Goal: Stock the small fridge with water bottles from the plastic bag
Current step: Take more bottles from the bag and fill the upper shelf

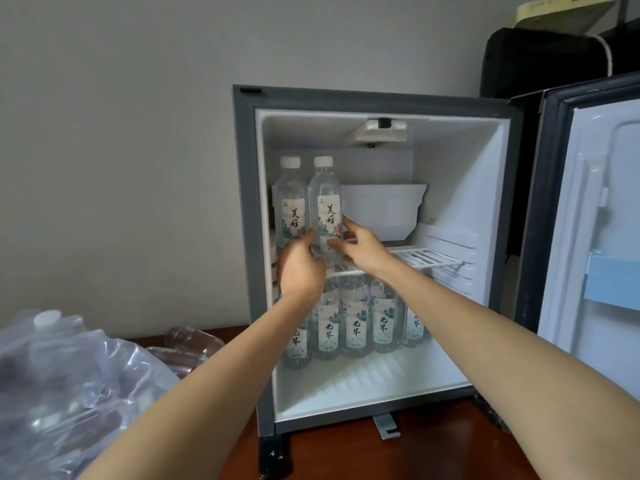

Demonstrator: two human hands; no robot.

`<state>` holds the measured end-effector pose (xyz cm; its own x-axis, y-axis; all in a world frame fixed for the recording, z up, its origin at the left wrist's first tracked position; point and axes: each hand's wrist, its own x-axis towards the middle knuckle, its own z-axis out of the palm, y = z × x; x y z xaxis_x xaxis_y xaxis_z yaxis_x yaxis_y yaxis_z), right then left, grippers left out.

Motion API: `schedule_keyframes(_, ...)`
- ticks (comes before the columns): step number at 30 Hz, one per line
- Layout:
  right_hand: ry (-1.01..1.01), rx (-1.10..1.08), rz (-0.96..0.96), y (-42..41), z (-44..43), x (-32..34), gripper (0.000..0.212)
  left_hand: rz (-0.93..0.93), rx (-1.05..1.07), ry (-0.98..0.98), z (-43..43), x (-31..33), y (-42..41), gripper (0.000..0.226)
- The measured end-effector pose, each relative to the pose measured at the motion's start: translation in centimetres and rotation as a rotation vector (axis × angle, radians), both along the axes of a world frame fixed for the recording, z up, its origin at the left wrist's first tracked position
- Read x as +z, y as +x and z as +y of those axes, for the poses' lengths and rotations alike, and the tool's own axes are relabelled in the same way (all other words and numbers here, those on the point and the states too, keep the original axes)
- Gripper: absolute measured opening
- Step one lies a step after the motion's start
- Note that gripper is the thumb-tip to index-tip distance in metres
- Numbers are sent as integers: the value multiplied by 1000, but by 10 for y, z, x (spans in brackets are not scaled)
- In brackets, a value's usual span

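**Far left.** A crumpled clear plastic bag (pixel 69 375) lies on the dark reddish-brown wooden table (pixel 433 445). The white cap of a bagged bottle (pixel 46 318) shows near the bag's top. Just beside the bag, brown-tinted clear bottles (pixel 188 342) lie on their sides near the wall.

**Centre.** A small grey fridge (pixel 246 202) with a white interior stands on the table. At the left end of the white wire shelf (pixel 427 258) in its upper compartment, two clear plastic bottles stand upright side by side. Both have white caps and pale printed labels. The first water bottle (pixel 290 199) is next to the left wall and the second water bottle (pixel 325 199) is just to its right.

The left hand (pixel 299 270) grips the lower part of the first water bottle, with the fingers curled round it and the thumb raised between the two bottles. The right hand (pixel 363 245) pinches the lower part of the second water bottle. Its thumb is on the bottle's right side and its fingers (pixel 334 243) lie across the bottom of the label.

Right of the bottles, a white plastic tray (pixel 381 209) sits at the back of the upper compartment. Below the shelf, a row of matching labelled bottles (pixel 356 323) stands upright on the fridge floor. They are packed together toward the left and partly hidden behind the left forearm.

**Far right.** The fridge door (pixel 588 237) stands swung open. A black object (pixel 533 60) sits above the fridge.
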<state>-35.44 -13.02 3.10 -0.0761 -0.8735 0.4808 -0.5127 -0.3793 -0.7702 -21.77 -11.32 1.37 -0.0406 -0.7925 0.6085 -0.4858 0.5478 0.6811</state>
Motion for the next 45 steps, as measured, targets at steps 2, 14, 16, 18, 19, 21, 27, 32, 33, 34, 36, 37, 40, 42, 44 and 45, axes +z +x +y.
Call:
schedule_keyframes(2, -2, -4, -16, -2, 1, -2, 53, 8, -8, -2, 2, -1, 1, 52)
schedule_keyframes(14, 29, -120, 56, 6, 13, -3, 40, -45, -35, 64, 12, -4, 4, 49)
schedule_keyframes(16, 22, -196, 177, 9, 18, -5, 39, -56, -30, 41, 16, -6, 6, 48)
schedule_keyframes(18, -18, -330, 341, 13, 25, -12, 37, -83, -33, 20, 23, -10, 11, 49)
schedule_keyframes(19, -50, -407, 418, 14, 30, -17, 37, -101, -38, 16, 26, -12, 13, 50)
schedule_keyframes(21, -102, -486, 512, 18, 41, -32, 39, -135, -58, 8, 35, -18, 22, 51)
schedule_keyframes(27, -73, -394, 518, 29, 83, -70, 46, -249, -96, -26, 75, -55, 58, 54)
schedule_keyframes(32, -28, -238, 256, 65, 125, -93, 32, -257, -64, 153, 116, -112, 100, 55)
schedule_keyframes(33, -12, -183, 185, 76, 135, -101, 29, -241, -49, 178, 125, -123, 108, 54)
schedule_keyframes(34, 15, -116, 115, 88, 146, -112, 26, -216, -36, 193, 134, -133, 117, 52)
schedule_keyframes(36, 88, 8, 22, 114, 163, -137, 23, -173, -22, 221, 152, -153, 133, 48)
schedule_keyframes(37, 120, 49, -6, 128, 171, -151, 22, -165, -16, 241, 162, -163, 143, 48)
schedule_keyframes(40, 190, 107, -108, 169, 191, -193, 23, -195, 43, 295, 185, -190, 173, 50)
schedule_keyframes(42, 234, 138, -137, 195, 203, -217, 23, -226, 95, 301, 198, -206, 195, 45)
schedule_keyframes(44, 249, 122, -128, 218, 211, -234, 21, -254, 125, 284, 209, -218, 215, 41)
schedule_keyframes(45, 247, 106, -138, 228, 214, -237, 22, -261, 129, 271, 213, -222, 223, 40)
